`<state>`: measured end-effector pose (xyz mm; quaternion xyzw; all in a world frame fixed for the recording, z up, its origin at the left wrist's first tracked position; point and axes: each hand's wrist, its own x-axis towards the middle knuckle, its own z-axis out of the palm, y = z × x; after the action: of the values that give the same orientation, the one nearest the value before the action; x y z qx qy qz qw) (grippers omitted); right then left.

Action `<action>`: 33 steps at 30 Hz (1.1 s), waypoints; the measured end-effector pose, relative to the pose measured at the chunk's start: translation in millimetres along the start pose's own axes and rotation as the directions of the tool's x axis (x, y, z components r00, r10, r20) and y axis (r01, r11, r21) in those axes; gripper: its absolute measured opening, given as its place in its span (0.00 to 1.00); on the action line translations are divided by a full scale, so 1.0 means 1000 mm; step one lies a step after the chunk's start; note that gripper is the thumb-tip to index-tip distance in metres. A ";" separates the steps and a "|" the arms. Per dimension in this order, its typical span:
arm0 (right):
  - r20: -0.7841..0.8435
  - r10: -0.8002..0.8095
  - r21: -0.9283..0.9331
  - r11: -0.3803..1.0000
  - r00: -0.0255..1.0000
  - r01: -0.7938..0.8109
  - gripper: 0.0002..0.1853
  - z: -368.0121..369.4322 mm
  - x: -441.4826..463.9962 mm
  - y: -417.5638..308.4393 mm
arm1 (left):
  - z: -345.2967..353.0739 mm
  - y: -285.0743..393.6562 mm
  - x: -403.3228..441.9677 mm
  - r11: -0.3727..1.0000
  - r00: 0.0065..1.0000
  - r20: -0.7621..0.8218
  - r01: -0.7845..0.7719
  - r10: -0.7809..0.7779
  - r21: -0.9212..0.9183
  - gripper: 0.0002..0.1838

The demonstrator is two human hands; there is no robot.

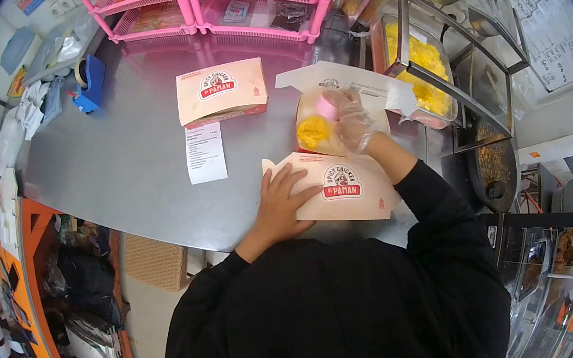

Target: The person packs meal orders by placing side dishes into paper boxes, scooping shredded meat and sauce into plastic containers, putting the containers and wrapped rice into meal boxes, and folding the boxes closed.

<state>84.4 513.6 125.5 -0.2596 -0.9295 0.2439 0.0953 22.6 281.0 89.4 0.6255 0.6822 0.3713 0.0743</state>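
Left hand, spread wide, steadies lid; right hand, grip indiscernible, best kept light beside yellow food.

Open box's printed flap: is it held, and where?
Yes: the left hand holds the printed flap by its left edge, fingers spread on top. Whether the gloved right hand grips the pink item is unclear.

You have two peach cardboard boxes with red logos, one clear plastic glove, one white printed paper receipt, one blue plastic tape dispenser and one mound of yellow food.
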 end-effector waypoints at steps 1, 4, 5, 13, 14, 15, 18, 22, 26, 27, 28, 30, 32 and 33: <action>0.010 -0.029 -0.072 0.997 1.000 0.029 0.24 -0.005 -0.001 -0.001 | 0.000 -0.001 0.001 1.000 1.000 -0.002 -0.001 0.001 -0.004 0.30; 0.295 0.004 -0.329 0.939 0.956 0.097 0.16 -0.017 0.010 -0.014 | 0.002 -0.002 0.001 1.000 1.000 -0.001 0.008 -0.008 0.003 0.30; 0.415 0.055 -0.410 0.902 0.908 0.133 0.13 -0.017 0.015 -0.020 | 0.002 -0.002 0.001 1.000 1.000 -0.004 0.007 -0.007 0.000 0.30; 0.254 -0.058 -0.366 0.918 0.965 0.151 0.13 -0.013 0.024 -0.002 | 0.001 -0.002 0.001 1.000 1.000 0.011 0.015 -0.015 -0.016 0.30; 0.176 -0.098 -0.303 0.941 0.980 0.149 0.14 -0.026 0.018 -0.002 | 0.001 -0.003 0.002 1.000 1.000 0.010 0.014 -0.014 -0.012 0.30; 0.126 -0.018 -0.229 0.972 0.992 0.046 0.15 -0.043 0.004 -0.004 | 0.000 -0.003 0.001 1.000 1.000 0.010 0.012 -0.012 -0.009 0.31; 0.100 0.071 -0.015 0.997 0.992 -0.070 0.15 -0.072 -0.038 0.032 | -0.002 -0.007 0.001 0.997 0.998 -0.048 -0.036 0.033 -0.062 0.27; 0.010 0.502 0.510 0.741 0.865 -0.436 0.16 -0.106 -0.076 0.051 | -0.007 -0.022 0.008 0.991 0.974 -0.223 -0.075 0.048 -0.114 0.21; -0.542 -0.005 -0.283 0.943 0.841 -0.177 0.18 -0.114 -0.074 0.080 | -0.014 -0.015 0.021 0.989 0.959 -0.283 -0.008 -0.035 -0.150 0.20; -0.569 -0.222 -0.609 0.762 0.792 -0.223 0.19 -0.117 -0.069 0.081 | -0.014 -0.014 0.021 0.984 0.958 -0.283 0.000 -0.052 -0.180 0.20; -0.426 0.354 -0.430 0.731 0.833 -0.530 0.22 -0.128 -0.060 0.063 | -0.014 -0.013 0.022 0.978 0.956 -0.284 0.010 -0.070 -0.210 0.20; -0.247 0.443 -0.556 0.664 0.862 -0.501 0.23 -0.136 -0.039 0.070 | -0.013 -0.009 0.020 0.972 0.953 -0.288 0.019 -0.089 -0.236 0.19; -0.060 0.578 -0.572 0.648 0.814 -0.503 0.24 -0.149 -0.028 0.047 | -0.013 -0.008 0.017 0.975 0.953 -0.292 0.014 -0.081 -0.223 0.19; -0.049 0.540 -0.570 0.676 0.840 -0.467 0.23 -0.154 -0.032 0.034 | -0.013 -0.007 0.014 0.974 0.953 -0.290 0.014 -0.082 -0.228 0.19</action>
<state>173.0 584.3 239.2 -0.5063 -0.8548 -0.0079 -0.1136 6.8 288.9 100.1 0.5332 0.6546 0.5336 0.0495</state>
